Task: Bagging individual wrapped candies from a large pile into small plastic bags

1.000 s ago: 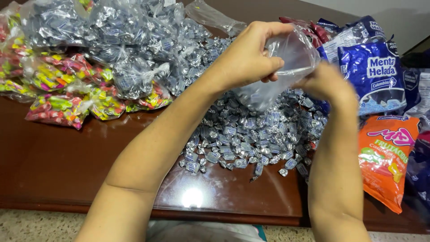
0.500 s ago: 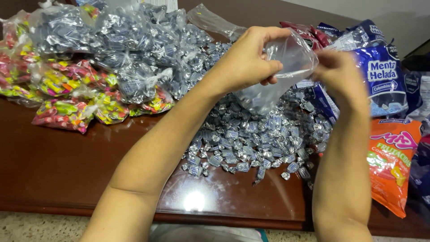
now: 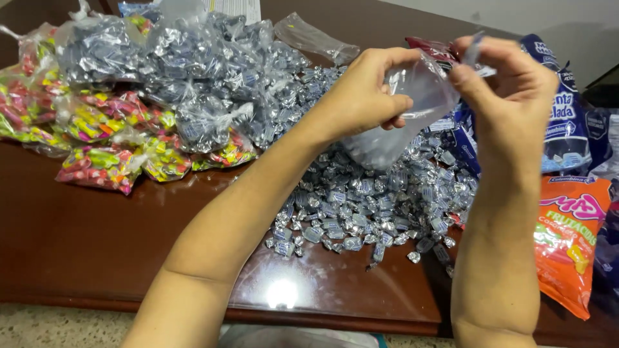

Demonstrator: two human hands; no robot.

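Note:
My left hand [image 3: 362,96] and my right hand [image 3: 509,90] both pinch the top of a small clear plastic bag [image 3: 403,119], holding it up above the table. The bag hangs between the two hands and looks empty or nearly so. Directly under it lies a loose heap of silver-wrapped candies [image 3: 374,206] on the dark brown table [image 3: 97,245].
Tied clear bags of silver candies [image 3: 193,58] are piled at the back left. Bags of colourful candies [image 3: 103,161] lie at the left. A blue candy package [image 3: 567,122] and an orange snack bag [image 3: 570,238] sit at the right edge.
My right hand has risen from the bag's lower side to its top edge, and both hands now grip the opening. The view has shifted slightly.

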